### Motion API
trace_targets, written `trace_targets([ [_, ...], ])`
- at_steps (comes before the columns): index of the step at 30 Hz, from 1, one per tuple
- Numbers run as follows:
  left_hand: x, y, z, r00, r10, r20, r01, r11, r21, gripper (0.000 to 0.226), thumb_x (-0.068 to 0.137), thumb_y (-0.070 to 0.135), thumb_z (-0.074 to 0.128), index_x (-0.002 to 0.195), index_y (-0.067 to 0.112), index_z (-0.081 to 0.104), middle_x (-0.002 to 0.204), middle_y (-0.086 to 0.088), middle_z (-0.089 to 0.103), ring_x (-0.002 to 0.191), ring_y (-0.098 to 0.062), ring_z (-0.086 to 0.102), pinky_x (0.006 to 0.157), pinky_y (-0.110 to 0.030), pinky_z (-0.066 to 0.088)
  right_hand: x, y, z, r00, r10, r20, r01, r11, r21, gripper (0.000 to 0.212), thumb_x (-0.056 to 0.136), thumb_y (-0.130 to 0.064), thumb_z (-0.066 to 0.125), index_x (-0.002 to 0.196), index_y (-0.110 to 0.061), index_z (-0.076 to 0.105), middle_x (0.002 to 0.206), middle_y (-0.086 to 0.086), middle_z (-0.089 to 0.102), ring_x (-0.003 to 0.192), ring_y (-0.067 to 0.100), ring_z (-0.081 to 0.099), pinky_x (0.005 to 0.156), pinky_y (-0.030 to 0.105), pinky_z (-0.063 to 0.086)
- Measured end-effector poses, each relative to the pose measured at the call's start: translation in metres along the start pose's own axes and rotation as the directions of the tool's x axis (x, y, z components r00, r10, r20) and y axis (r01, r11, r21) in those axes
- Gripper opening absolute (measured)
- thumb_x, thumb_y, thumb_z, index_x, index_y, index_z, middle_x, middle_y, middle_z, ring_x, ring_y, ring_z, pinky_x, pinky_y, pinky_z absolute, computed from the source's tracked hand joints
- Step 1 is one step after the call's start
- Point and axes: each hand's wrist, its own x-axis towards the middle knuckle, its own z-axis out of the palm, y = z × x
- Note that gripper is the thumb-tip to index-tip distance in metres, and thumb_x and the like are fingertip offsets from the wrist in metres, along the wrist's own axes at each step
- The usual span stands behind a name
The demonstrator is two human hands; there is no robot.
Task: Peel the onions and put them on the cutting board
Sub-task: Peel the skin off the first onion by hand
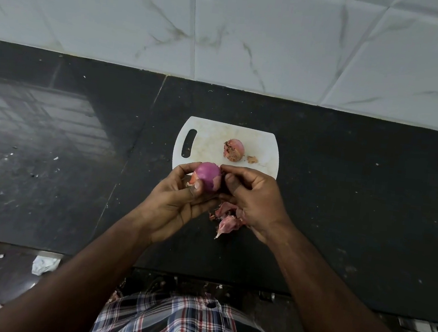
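A purple onion (208,177), mostly bare of dry skin, sits in my left hand (179,202), whose fingers and thumb curl round it just in front of the near edge of the white cutting board (207,135). My right hand (252,199) touches the onion's right side, with thumb and fingertips pinching at its skin. A second onion (234,150) with dry brownish skin lies on the board, a small skin scrap (251,159) beside it. Under my right hand, a heap of pink peels (227,219) lies on the counter.
The black stone counter (344,195) runs left and right, backed by a white marble-tiled wall (253,34). Small crumbs and scraps dot the counter's left part (10,160). Crumpled paper bits (45,265) lie on the floor at lower left. My checked shirt (190,325) is at the bottom.
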Motion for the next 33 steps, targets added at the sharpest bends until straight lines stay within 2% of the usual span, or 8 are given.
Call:
trace_targets([
  [2, 0.001, -0.001, 0.002, 1.0, 0.014, -0.013, -0.014, 0.999, 0.03, 0.089, 0.058, 0.019, 0.098, 0.133, 0.011, 0.051, 0.132, -0.023, 0.061, 0.114, -0.038, 0.067, 0.093, -0.045, 0.057, -0.001, -0.002, 0.002, 0.999, -0.034, 0.026, 0.037, 0.995, -0.093, 0.035, 0.084, -0.023, 0.077, 0.119, -0.016, 0.071, 0.11, 0.0, 0.075, 0.106, 0.016, 0.071, 0.089, 0.037, 0.06],
  [6, 0.001, 0.002, 0.003, 0.998, 0.043, -0.053, -0.037, 0.994, 0.105, 0.09, 0.051, 0.025, 0.101, 0.126, 0.009, 0.054, 0.111, -0.011, 0.072, 0.099, -0.024, 0.072, 0.08, -0.03, 0.06, 0.0, -0.002, 0.006, 0.995, -0.095, -0.008, 0.092, 0.984, -0.153, 0.048, 0.074, -0.025, 0.084, 0.119, -0.012, 0.072, 0.109, 0.001, 0.076, 0.106, 0.016, 0.071, 0.094, 0.04, 0.058],
  [12, 0.0, -0.001, 0.001, 0.998, 0.055, -0.041, -0.051, 0.994, 0.1, 0.086, 0.051, 0.024, 0.101, 0.122, 0.008, 0.055, 0.108, -0.012, 0.072, 0.097, -0.025, 0.072, 0.08, -0.03, 0.06, 0.004, -0.006, -0.001, 0.998, -0.052, -0.042, 0.046, 0.989, -0.142, 0.014, 0.091, -0.012, 0.071, 0.104, -0.011, 0.076, 0.096, 0.004, 0.077, 0.085, 0.022, 0.075, 0.075, 0.039, 0.063],
  [16, 0.003, -0.004, 0.002, 0.997, 0.083, -0.007, -0.081, 0.987, 0.138, 0.083, 0.059, 0.019, 0.097, 0.13, 0.013, 0.055, 0.11, -0.02, 0.067, 0.103, -0.029, 0.069, 0.092, -0.039, 0.058, 0.001, -0.01, 0.008, 1.0, 0.002, -0.011, -0.003, 0.995, -0.1, 0.043, 0.073, -0.039, 0.082, 0.106, -0.014, 0.075, 0.1, 0.0, 0.075, 0.092, 0.024, 0.075, 0.078, 0.045, 0.063],
  [19, 0.003, -0.003, 0.002, 0.994, 0.103, 0.028, -0.106, 0.98, 0.171, 0.077, 0.065, 0.019, 0.094, 0.133, 0.015, 0.059, 0.107, -0.015, 0.069, 0.101, -0.023, 0.068, 0.092, -0.033, 0.056, 0.001, -0.01, 0.007, 1.0, 0.016, -0.01, -0.016, 0.999, -0.037, 0.046, 0.07, -0.028, 0.083, 0.112, -0.011, 0.075, 0.104, 0.004, 0.075, 0.098, 0.027, 0.074, 0.081, 0.048, 0.062],
  [24, 0.001, -0.001, 0.004, 0.995, 0.102, 0.023, -0.104, 0.988, 0.116, 0.069, 0.064, 0.019, 0.093, 0.128, 0.016, 0.066, 0.116, -0.014, 0.071, 0.104, -0.027, 0.069, 0.088, -0.031, 0.058, -0.001, -0.013, 0.0, 1.0, 0.018, -0.02, -0.018, 0.999, -0.027, 0.029, 0.084, 0.001, 0.073, 0.11, -0.012, 0.074, 0.105, 0.007, 0.075, 0.093, 0.027, 0.075, 0.079, 0.037, 0.063],
  [30, 0.002, 0.0, 0.004, 0.993, 0.118, 0.009, -0.118, 0.982, 0.149, 0.075, 0.06, 0.022, 0.096, 0.128, 0.017, 0.064, 0.112, -0.015, 0.071, 0.104, -0.028, 0.068, 0.099, -0.039, 0.055, -0.003, -0.02, -0.001, 0.995, 0.064, 0.078, -0.068, 0.996, 0.054, 0.043, 0.077, -0.015, 0.078, 0.12, -0.01, 0.07, 0.114, 0.009, 0.073, 0.102, 0.026, 0.073, 0.085, 0.04, 0.062],
  [33, 0.0, 0.003, 0.005, 0.995, 0.104, 0.009, -0.105, 0.986, 0.131, 0.075, 0.059, 0.022, 0.097, 0.127, 0.016, 0.065, 0.115, -0.015, 0.07, 0.104, -0.028, 0.069, 0.088, -0.033, 0.059, -0.002, -0.02, 0.001, 0.999, 0.013, 0.042, -0.012, 1.0, -0.025, 0.032, 0.082, 0.001, 0.075, 0.11, -0.014, 0.074, 0.105, 0.005, 0.076, 0.097, 0.02, 0.074, 0.081, 0.034, 0.062],
])
